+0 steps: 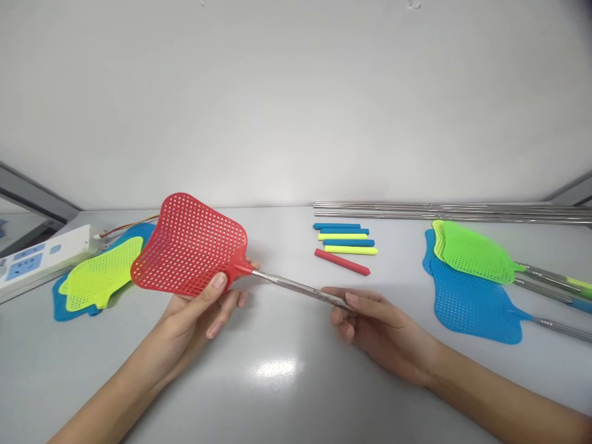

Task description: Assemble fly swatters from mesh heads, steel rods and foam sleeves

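A red fly swatter (197,250) is held up over the table between both hands, its perforated head to the left and its metal rod sloping down to the right. My left hand (203,311) pinches the lower edge of the head near the neck, thumb in front. My right hand (377,327) grips the far end of the metal rod between thumb and fingers, hiding its tip. Just beyond the right hand lies a red plastic handle sleeve (342,262), with blue and yellow handle sleeves (346,237) in rows behind it.
Yellow and blue swatter heads (104,271) lie at the left beside a white power strip (41,262). Green and blue swatters with metal rods (476,302) rest at the right. Several long metal rods (453,213) lie along the wall at the back.
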Tool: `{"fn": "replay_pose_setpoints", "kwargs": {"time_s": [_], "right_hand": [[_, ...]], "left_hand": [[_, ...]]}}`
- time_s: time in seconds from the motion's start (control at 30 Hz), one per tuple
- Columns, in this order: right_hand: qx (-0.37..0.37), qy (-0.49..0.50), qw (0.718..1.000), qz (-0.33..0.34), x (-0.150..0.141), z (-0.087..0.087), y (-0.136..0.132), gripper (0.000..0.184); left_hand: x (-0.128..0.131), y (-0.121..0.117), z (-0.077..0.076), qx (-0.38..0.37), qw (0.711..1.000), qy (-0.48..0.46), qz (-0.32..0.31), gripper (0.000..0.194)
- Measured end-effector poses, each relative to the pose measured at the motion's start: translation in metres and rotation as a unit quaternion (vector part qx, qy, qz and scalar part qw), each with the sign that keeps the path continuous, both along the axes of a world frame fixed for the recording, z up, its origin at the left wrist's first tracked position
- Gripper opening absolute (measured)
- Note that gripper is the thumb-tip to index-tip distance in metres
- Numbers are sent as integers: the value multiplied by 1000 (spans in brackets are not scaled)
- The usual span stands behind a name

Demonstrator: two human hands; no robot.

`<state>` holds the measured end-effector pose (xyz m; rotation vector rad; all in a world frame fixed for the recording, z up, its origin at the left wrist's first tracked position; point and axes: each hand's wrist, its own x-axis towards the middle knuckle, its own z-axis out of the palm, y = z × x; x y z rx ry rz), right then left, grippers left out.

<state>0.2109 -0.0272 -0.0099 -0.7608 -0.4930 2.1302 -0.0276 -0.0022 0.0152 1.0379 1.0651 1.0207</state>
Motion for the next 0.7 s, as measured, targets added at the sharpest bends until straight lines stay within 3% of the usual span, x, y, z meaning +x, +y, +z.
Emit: {"fn": "replay_pose_setpoints", "kwargs": {"time_s": [0.5, 0.6, 0.7], "right_hand": [[8, 9, 1000, 12, 0, 1, -1, 25], [29, 8, 998, 53, 0, 1, -1, 24], [62, -1, 989, 137, -2, -1, -3, 25]], "left_hand": [[7, -4, -2, 9, 1000, -13, 17, 25], [5, -2, 1, 15, 999, -20, 28, 24], [2, -2, 3, 28, 999, -12, 43, 26]]}}
